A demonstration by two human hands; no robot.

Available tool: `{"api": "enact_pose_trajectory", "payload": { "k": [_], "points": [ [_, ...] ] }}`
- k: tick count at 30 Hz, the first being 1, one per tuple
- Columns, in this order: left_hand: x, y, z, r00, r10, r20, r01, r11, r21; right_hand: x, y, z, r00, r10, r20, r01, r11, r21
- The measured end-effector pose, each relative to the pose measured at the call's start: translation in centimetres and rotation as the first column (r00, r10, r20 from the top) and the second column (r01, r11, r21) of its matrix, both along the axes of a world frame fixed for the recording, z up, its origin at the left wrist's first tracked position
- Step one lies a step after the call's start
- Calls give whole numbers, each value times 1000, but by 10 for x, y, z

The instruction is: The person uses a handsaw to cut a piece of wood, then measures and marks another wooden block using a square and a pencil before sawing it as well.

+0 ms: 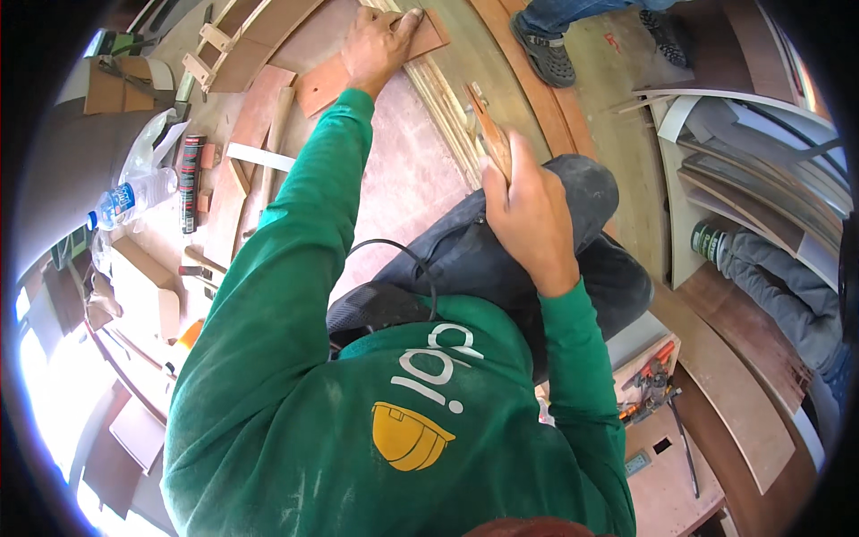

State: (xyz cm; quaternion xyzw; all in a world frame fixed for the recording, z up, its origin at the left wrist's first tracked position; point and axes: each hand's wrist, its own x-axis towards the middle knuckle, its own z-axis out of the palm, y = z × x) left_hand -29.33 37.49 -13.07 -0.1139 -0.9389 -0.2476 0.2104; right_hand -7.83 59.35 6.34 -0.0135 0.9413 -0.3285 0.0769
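My left hand (380, 46) is at the top, fingers curled over a flat reddish-brown wooden board (327, 87) with a small hole near one end. The board lies across a pale pinkish panel (394, 170) and the edge of some light wood strips (438, 116). In front of my right knee, my right hand (528, 210) is closed round a slim brown wooden piece (488, 130) that points up and away. A small pale part shows near its far tip; what kind of tool it is, I cannot tell. The two hands are apart.
Left of me lie a plastic bottle (134, 199), a dark tube (191, 183), wood offcuts (259, 116) and a hammer (201, 268). Another person's shoe (544, 55) stands at the far right. Pliers (658, 385) and curved boards (725, 385) are on my right.
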Motion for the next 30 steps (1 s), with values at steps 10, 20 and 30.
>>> {"api": "enact_pose_trajectory", "payload": {
  "k": [10,20,30],
  "points": [
    [9,-6,5,1000,24,9,-24,1000,20,106,41,66,994,-14,110,14,1000,-7],
    [-6,-14,-14,996,-75,-49,72,996,-61,20,11,10,999,8,53,-7,1000,-8],
    [-6,-10,-21,998,65,18,-65,998,4,56,26,27,999,35,-25,-36,999,-27]
  ]
}}
